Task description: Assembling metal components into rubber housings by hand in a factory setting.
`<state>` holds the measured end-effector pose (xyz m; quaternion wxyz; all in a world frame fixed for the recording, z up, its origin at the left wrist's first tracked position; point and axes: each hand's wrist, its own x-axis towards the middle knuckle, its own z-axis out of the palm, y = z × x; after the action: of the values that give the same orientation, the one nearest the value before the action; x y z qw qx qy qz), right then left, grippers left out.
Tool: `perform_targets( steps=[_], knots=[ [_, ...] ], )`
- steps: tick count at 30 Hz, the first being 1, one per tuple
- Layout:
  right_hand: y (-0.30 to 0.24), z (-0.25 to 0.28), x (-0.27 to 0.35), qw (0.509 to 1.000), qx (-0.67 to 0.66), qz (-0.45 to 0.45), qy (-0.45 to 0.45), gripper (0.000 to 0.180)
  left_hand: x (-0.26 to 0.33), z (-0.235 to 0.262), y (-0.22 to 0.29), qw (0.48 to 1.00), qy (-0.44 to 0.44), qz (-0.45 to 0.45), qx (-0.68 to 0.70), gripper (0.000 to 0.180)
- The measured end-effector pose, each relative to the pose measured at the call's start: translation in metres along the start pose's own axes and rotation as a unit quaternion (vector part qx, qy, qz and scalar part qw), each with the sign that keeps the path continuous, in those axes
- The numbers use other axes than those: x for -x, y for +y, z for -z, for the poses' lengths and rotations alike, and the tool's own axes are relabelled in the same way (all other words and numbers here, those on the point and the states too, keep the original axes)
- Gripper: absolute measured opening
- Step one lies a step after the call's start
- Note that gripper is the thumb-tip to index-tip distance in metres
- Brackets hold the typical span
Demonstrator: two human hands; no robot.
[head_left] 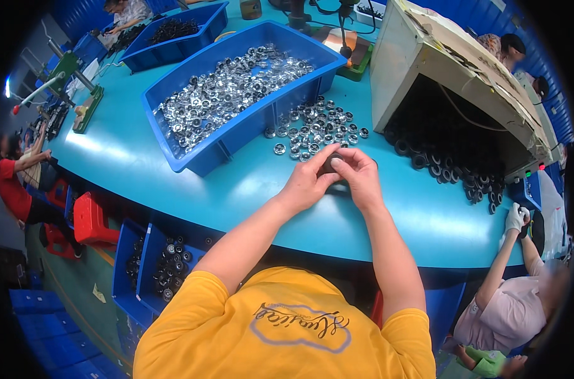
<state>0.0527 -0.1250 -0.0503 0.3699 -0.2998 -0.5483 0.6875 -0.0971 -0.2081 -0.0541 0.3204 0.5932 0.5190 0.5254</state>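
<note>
Close together over the near part of the table, my two hands grip one small black ring [328, 167]. My left hand [307, 183] has its fingers and thumb closed on the ring's left side. From the right, my right hand [361, 178] presses it with thumb and fingertips. Much of the ring is hidden by the fingers, so I cannot tell whether anything sits inside it. Just beyond my hands lies a loose pile of clear, shiny wheel-like pieces [328, 123] with dark centres. More black rings [448, 169] spill from a cream box [394, 69] at the right.
A large blue bin [205, 158] full of clear pieces stands on the turquoise table [268, 208]. Behind it are another blue bin [135, 60] and a green hand press [88, 107]. Below the table's left edge sit blue crates [132, 297]. A gloved co-worker [508, 309] works at right.
</note>
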Motion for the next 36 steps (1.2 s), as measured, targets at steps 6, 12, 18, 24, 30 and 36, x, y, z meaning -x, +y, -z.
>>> perform_targets(
  steps=[6,12,18,24,30,36],
  knots=[
    [-0.01,0.005,-0.001,0.987,-0.135,-0.071,-0.044,0.036,-0.006,0.01,0.01,0.964,-0.018,0.099,0.248,0.06],
    [-0.011,0.001,-0.002,0.994,-0.092,-0.049,-0.025,0.036,-0.007,0.011,0.011,0.964,-0.013,0.109,0.24,0.056],
    [-0.002,0.012,-0.004,0.986,-0.134,-0.083,-0.05,0.035,-0.003,0.009,0.014,0.973,-0.019,0.107,0.205,0.056],
    [-0.013,0.006,-0.001,0.989,-0.113,-0.088,-0.043,0.033,-0.005,0.01,0.018,0.977,-0.012,0.092,0.19,0.052],
    [-0.011,0.007,-0.001,0.995,-0.086,-0.035,-0.039,0.034,-0.004,0.006,0.014,0.971,-0.004,0.062,0.232,0.051],
    [-0.01,0.005,-0.001,0.998,-0.056,-0.01,-0.031,0.031,-0.005,0.007,0.012,0.961,0.002,0.074,0.268,0.05]
  ],
)
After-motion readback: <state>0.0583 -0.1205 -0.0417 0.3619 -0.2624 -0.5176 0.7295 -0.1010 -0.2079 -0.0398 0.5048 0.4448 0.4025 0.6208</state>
